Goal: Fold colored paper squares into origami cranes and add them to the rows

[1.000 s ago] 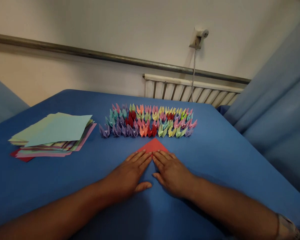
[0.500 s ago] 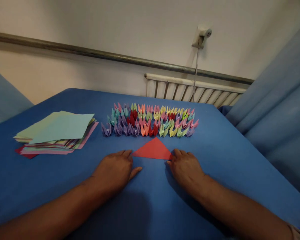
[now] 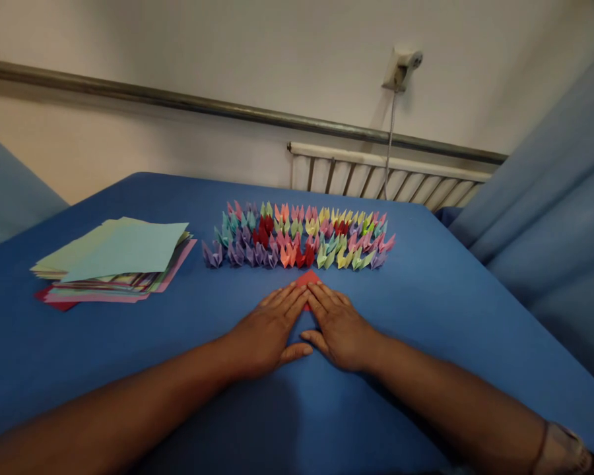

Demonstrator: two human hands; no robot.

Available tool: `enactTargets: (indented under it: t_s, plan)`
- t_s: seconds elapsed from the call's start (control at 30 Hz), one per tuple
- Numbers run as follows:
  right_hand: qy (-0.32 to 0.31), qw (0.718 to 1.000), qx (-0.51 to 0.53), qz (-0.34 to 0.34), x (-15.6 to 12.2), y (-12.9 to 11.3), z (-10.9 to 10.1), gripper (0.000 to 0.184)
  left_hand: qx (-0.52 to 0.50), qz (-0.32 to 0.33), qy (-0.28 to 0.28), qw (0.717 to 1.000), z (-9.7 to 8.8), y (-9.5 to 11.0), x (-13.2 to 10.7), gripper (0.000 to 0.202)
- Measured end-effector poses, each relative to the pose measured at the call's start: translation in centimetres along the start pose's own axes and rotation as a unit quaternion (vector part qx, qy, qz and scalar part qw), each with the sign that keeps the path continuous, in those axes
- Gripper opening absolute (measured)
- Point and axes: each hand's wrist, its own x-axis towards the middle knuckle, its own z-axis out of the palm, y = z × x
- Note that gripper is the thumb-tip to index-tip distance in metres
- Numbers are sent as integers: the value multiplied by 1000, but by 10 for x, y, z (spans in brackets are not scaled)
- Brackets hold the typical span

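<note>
A red sheet of paper (image 3: 307,277), folded into a triangle, lies flat on the blue table in front of me, its tip pointing away. My left hand (image 3: 270,326) rests flat on its left part, fingers stretched out. My right hand (image 3: 341,323) lies flat on the right part in the same way. The fingertips of both hands meet near the middle of the paper and cover most of it. Both thumbs point inward, close to each other, over the tablecloth. Just beyond the paper stand rows of small folded paper cranes (image 3: 305,256) in many colours.
To the left lies a stack of coloured paper sheets (image 3: 123,254), pale blue on top, with a red corner sticking out below. Behind the blue table (image 3: 178,409) are a radiator (image 3: 366,175), a metal pipe (image 3: 228,109) and a wall socket with a plug (image 3: 400,71). A blue curtain (image 3: 549,231) hangs at the right.
Both hands have slid inward from the two side corners of the red paper. They now lie flat over it with fingertips together.
</note>
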Motion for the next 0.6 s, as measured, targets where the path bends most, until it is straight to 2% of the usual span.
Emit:
enactTargets:
  t_s: [0.13,0.27,0.37,0.6]
  plan:
    - [7,1000,-6,28,0,3,1,81,27,-55,-25,998,-5,-3,-3,95]
    - [27,996,-17,85,0,7,0,82,38,-109,-1,993,-5,-11,-6,102]
    - [63,990,-3,124,1,13,-2,68,34,-121,28,992,-5,-14,-7,98]
    - [165,965,105,175,11,36,3,32,-56,-96,130,985,-14,-16,0,65]
